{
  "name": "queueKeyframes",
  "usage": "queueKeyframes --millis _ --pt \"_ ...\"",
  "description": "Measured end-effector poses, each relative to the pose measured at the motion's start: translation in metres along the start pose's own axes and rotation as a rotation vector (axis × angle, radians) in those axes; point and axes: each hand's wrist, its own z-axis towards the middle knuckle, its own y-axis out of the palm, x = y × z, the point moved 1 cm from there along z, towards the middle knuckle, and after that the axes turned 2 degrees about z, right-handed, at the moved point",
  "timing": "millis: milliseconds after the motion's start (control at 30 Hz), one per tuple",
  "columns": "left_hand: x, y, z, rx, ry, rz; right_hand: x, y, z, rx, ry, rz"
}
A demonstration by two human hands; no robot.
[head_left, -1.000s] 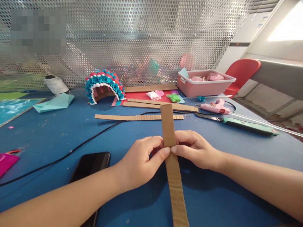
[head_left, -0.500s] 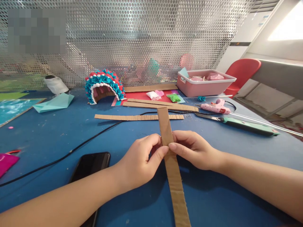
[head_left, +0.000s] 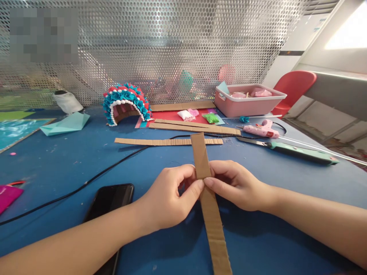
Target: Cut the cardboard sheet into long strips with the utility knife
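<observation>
A long brown corrugated cardboard strip [head_left: 210,214] runs from the bottom edge up over the blue table [head_left: 57,164]. My left hand [head_left: 169,196] pinches its left edge with thumb and fingers closed. My right hand [head_left: 236,185] pinches the right edge at the same spot. The part of the strip beyond my fingers tilts upward, away from me, bent at the pinch.
A black phone [head_left: 107,200] lies by my left forearm, with a black cable [head_left: 86,185] crossing the table. Further back lie more cardboard strips [head_left: 160,142], a pink glue gun [head_left: 262,130], a green-handled knife [head_left: 292,151], a pink bin [head_left: 248,101], a teal-and-red arch [head_left: 126,103] and a mesh wall.
The raised end of the strip has dropped slightly and shifted left; both hands stay pinched on it at nearly the same spot.
</observation>
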Motion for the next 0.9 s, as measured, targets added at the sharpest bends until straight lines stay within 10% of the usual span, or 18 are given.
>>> queueKeyframes --millis 900 --pt "-0.0037 -0.0007 0.0022 0.056 0.115 0.106 0.0037 -0.0001 0.0001 0.06 0.056 0.186"
